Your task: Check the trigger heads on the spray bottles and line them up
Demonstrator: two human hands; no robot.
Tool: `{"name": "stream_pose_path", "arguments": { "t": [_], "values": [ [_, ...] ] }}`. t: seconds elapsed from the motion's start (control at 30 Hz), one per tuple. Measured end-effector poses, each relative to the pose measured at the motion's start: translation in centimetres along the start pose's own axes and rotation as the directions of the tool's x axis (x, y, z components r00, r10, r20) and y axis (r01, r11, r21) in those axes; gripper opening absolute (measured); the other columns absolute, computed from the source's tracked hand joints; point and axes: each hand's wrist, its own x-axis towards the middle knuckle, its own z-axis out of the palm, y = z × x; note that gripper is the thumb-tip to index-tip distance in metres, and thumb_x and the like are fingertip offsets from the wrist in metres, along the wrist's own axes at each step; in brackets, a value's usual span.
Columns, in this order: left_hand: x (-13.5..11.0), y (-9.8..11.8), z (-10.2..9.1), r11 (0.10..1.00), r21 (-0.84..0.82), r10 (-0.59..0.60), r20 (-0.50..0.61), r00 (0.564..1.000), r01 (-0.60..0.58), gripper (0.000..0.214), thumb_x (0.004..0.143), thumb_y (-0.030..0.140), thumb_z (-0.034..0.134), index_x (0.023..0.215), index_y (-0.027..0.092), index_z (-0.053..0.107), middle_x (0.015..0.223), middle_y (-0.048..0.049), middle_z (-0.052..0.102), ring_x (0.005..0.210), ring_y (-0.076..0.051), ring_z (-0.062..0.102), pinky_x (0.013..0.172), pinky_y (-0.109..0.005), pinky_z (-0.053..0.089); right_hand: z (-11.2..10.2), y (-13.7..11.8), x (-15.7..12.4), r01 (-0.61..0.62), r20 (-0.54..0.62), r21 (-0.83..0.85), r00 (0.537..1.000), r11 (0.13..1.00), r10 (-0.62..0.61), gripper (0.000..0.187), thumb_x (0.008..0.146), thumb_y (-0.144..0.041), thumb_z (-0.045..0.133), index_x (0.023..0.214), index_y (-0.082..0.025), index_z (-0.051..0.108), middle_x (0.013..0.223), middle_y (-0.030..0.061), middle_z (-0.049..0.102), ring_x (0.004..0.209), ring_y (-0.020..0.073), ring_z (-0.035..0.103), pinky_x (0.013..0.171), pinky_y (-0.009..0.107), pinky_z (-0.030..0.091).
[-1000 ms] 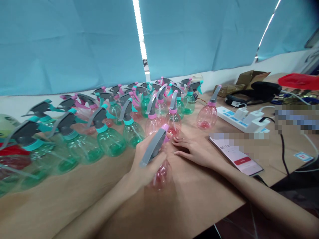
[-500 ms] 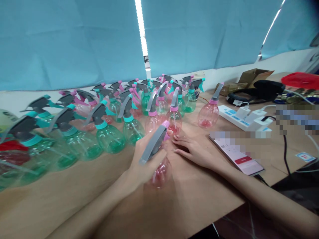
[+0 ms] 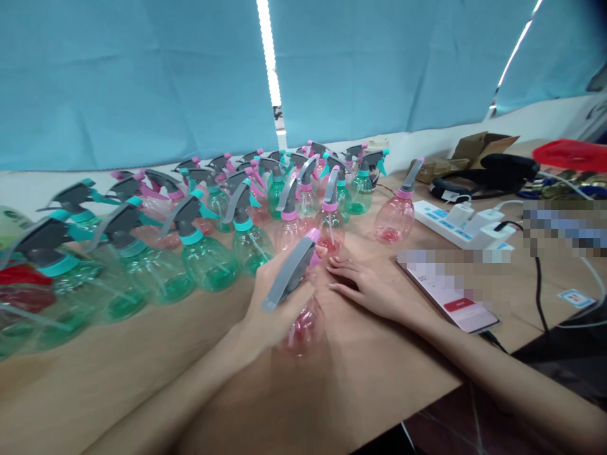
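head: pink bottle (image 3: 307, 328) in left hand (image 3: 281, 318), jutting out below.

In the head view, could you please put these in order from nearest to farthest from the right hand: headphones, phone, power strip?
From the right hand:
1. Phone, just to its right.
2. Power strip, farther back, also right.
3. Headphones, farthest back, right side.

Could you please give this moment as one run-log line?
left hand: grips pink spray bottle below grey head | right hand: rests on table | phone: flat on table
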Motion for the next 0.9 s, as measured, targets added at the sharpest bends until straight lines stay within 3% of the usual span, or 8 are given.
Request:
{"name": "stream_pose_path", "arguments": {
  "t": [0.27,0.7,0.9],
  "values": [
    [-0.1,0.09,-0.05,1.0,0.021,0.019,0.014,1.0,-0.019,0.001,0.074,0.019,0.049,0.074,0.019,0.048,0.065,0.0026,0.049,0.059,-0.012,0.044,0.055,-0.028,0.034,0.36,0.0,-0.19,-0.012,-0.018,-0.022,1.0,1.0,0.012,0.041,0.095,-0.038,0.047,0.13,-0.02,0.057,0.136,0.0102,0.057,0.128,0.027,0.05,0.108,0.05,0.039],
    [0.22,0.34,-0.36,0.993,0.01,0.121,0.014,0.993,-0.121,0.012,0.069,0.011,0.046,0.076,0.021,0.047,0.061,0.006,0.037,0.053,-0.01,0.031,0.052,-0.025,0.029,-0.2,-0.46,-0.19,-0.022,0.021,-0.064,1.0,0.998,0.023,0.042,0.096,-0.038,0.046,0.134,-0.02,0.054,0.138,0.0099,0.056,0.129,0.0257,0.049,0.109,0.048,0.038],
    [0.24,0.5,-0.43,0.994,-0.003,0.108,0.029,0.994,-0.108,0.013,0.07,0.014,0.047,0.08,0.02,0.053,0.072,0.0023,0.051,0.06,-0.012,0.044,0.052,-0.025,0.034,-0.32,-0.55,-0.18,-0.024,0.007,-0.059,1.0,0.998,0.025,0.04,0.096,-0.037,0.047,0.131,-0.02,0.056,0.137,0.0098,0.056,0.128,0.0257,0.05,0.109,0.048,0.038]
  ]
}}
